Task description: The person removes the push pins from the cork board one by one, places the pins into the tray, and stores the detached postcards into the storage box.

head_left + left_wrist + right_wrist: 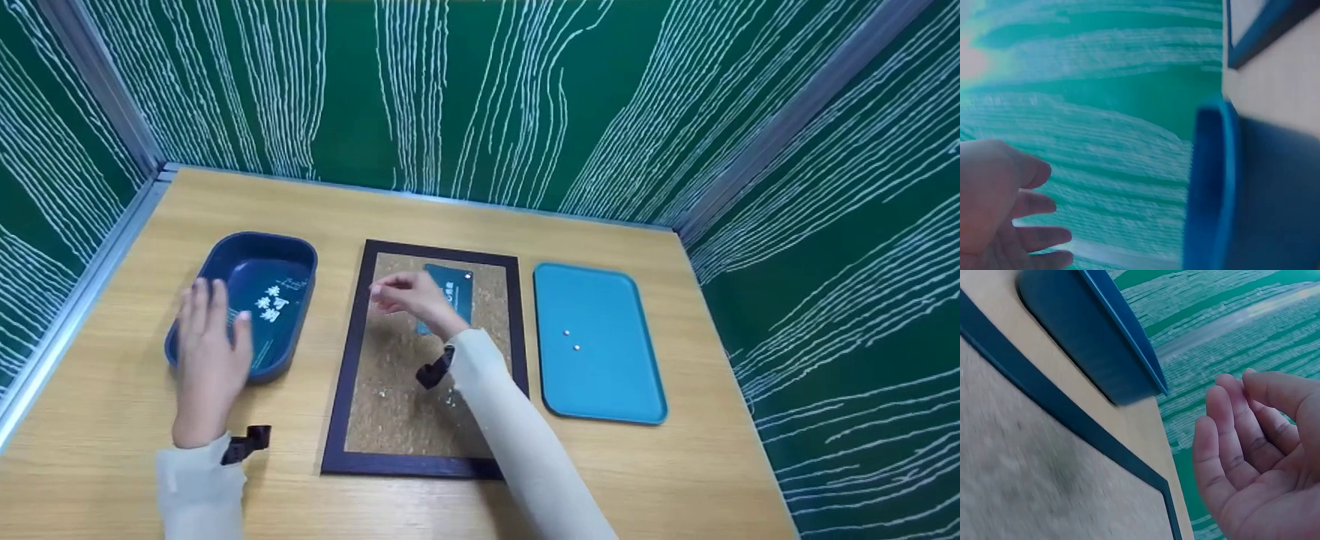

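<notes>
My left hand (210, 352) is over the near left side of a dark blue box (304, 330), its fingers extended. Inside the box lies a dark teal card (283, 289) with white characters. In the left wrist view that hand (1010, 208) holds nothing. My right hand (420, 300) hovers above the upper part of a dark-framed cork board (397, 367), fingers loosely bent and thumb near the fingertips. I see nothing in the hand (1258, 444) in the right wrist view. A teal card (462, 289) lies on the cork, partly covered by this hand, with a small pin (468, 276) at its upper right corner.
A turquoise tray (600, 382) stands right of the board, with two small pins (566, 332) on it. Several tiny pale bits (451, 397) show on the lower cork. Green walls with white lines enclose the wooden table (292, 435) at the back and sides.
</notes>
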`<state>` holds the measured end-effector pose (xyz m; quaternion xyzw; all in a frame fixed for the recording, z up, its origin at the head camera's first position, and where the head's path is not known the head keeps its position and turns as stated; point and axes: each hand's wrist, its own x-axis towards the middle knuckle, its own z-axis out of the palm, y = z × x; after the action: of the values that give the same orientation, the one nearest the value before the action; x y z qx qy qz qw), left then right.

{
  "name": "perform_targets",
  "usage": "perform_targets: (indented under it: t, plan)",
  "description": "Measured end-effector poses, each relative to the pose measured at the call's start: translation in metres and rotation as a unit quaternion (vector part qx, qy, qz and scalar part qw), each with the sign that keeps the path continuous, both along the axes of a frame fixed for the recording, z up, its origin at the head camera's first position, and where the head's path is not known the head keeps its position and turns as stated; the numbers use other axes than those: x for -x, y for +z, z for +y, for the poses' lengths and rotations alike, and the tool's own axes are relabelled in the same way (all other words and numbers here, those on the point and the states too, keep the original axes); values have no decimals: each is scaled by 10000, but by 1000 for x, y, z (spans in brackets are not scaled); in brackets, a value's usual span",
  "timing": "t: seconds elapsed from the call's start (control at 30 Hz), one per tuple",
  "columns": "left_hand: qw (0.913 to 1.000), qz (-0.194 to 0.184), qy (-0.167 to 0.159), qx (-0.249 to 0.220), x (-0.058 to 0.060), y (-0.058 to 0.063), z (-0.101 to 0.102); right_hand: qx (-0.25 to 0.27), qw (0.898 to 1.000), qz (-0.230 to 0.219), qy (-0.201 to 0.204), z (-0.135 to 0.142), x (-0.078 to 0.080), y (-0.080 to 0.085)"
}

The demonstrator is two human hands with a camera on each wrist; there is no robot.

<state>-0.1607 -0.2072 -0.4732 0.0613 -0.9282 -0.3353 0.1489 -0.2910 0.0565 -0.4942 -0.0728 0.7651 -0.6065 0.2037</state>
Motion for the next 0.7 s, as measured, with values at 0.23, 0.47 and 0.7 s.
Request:
perform_targets:
  t: [0.23,0.47,0.7]
  plan:
    - [9930,475,-871,638,7,9,48,60,9998,-2,-191,33,8,2]
    - [9781,386,-1689,1156,28,-5,104,144,9990,-80,-424,70,18,-2]
    - [9551,-241,-2505,1566,51,-30,154,71,9966,-32,-823,102,27,-10]
